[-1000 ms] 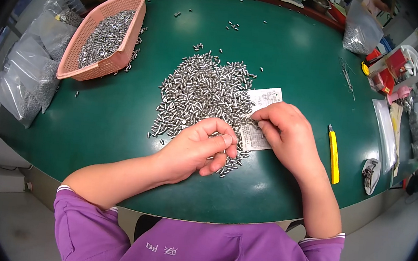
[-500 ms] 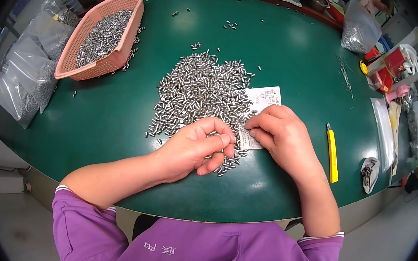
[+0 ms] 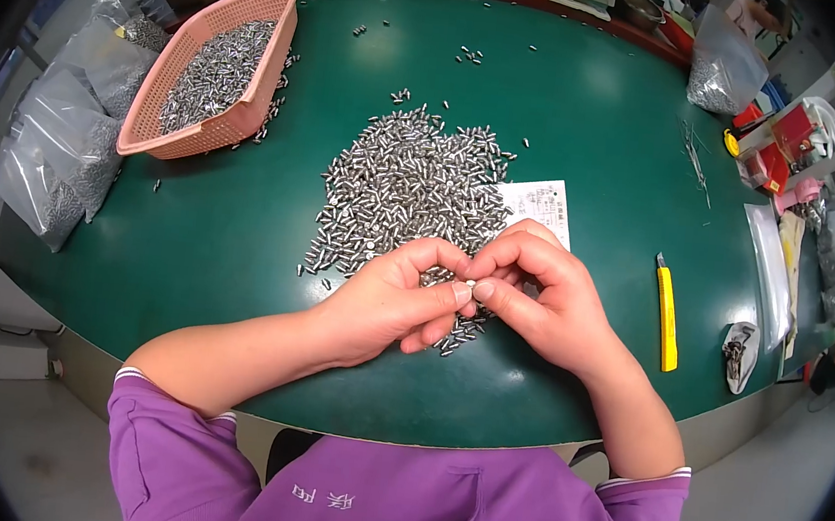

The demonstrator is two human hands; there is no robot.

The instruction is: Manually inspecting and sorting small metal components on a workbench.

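Note:
Above the near part of a heap of small silvery bullet-shaped metal pieces point(image 3: 401, 174), my two hands meet at the fingertips. The thumb and forefinger of my left hand point(image 3: 389, 298) are pinched together, with its other fingers curled below. From the other side, my right hand point(image 3: 550, 298) pinches at the same spot. A tiny metal piece point(image 3: 472, 283) shows between the two thumbs, mostly hidden by the fingers. A white printed paper slip point(image 3: 550, 208) lies at the heap's right edge, partly behind my right hand.
A pink plastic basket point(image 3: 251, 109) of similar pieces stands at the far left, beside filled clear bags point(image 3: 72, 147). On the right lie a yellow utility knife point(image 3: 666, 320), thin wires point(image 3: 694, 157) and a small pouch of dark bits point(image 3: 738, 357). Another filled bag point(image 3: 722, 74) stands far right.
My right hand has moved left and nearer from the paper slip to meet my left hand. The left thumb and fingers now press at the tiny metal piece. The view has shifted slightly.

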